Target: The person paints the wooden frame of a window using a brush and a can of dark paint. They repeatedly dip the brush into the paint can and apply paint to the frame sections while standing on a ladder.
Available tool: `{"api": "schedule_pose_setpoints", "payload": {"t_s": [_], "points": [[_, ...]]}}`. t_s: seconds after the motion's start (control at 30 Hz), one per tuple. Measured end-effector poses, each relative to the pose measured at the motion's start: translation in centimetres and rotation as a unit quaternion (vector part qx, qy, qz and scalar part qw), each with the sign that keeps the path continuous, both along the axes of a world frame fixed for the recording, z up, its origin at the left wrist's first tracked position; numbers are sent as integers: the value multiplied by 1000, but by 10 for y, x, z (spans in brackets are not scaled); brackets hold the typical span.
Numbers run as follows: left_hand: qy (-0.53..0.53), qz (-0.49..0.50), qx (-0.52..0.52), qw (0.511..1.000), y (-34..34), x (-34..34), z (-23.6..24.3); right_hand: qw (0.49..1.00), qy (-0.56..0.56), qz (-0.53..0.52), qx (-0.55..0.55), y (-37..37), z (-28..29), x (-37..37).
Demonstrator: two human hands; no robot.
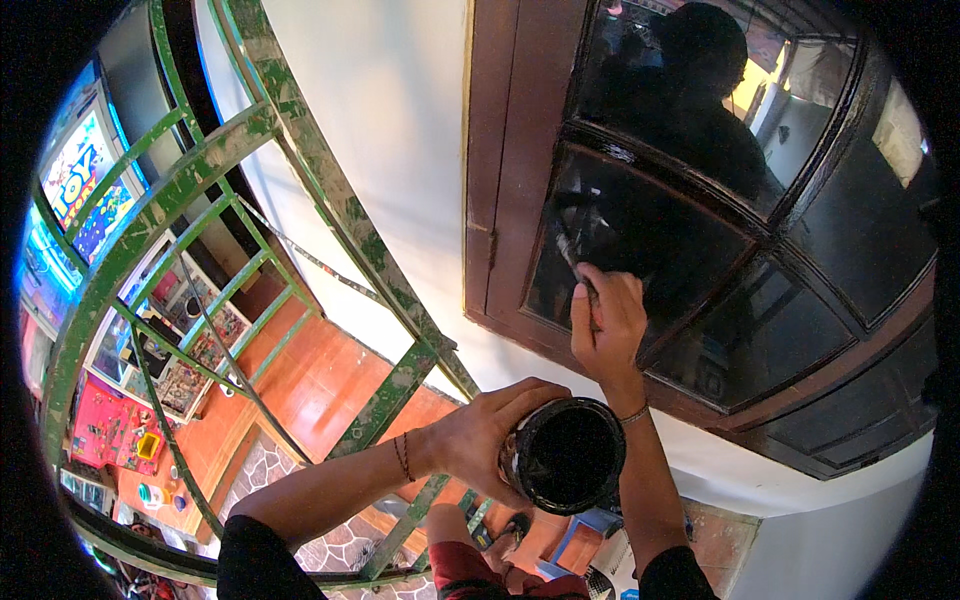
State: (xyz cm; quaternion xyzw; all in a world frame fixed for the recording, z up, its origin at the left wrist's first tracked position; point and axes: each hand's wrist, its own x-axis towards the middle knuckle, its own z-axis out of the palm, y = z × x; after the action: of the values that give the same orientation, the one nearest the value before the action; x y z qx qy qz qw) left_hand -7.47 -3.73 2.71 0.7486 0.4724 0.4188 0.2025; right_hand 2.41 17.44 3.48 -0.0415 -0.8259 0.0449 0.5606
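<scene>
The left hand [478,432] is wrapped tight around a round black can [565,455], holding it up close under the window [700,210] so the paint is near. The right hand [606,322] is shut on a thin brush [572,252], and its tip touches the dark brown bar between the glass panes, where the wood looks wet and shiny. A green ladder [330,190] leans on the white wall [400,120], high above the orange floor [330,375] far below.
</scene>
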Motion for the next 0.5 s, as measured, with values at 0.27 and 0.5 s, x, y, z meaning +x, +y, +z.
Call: {"api": "schedule_pose_setpoints", "payload": {"t_s": [0.27,0.5], "points": [[2,17,23,1000,0,-2,0,1000,-5,0,-10,4,0,-9],[1,42,34,999,-2,-3,-1,999,35,-7,-14,3,7,-4]]}}
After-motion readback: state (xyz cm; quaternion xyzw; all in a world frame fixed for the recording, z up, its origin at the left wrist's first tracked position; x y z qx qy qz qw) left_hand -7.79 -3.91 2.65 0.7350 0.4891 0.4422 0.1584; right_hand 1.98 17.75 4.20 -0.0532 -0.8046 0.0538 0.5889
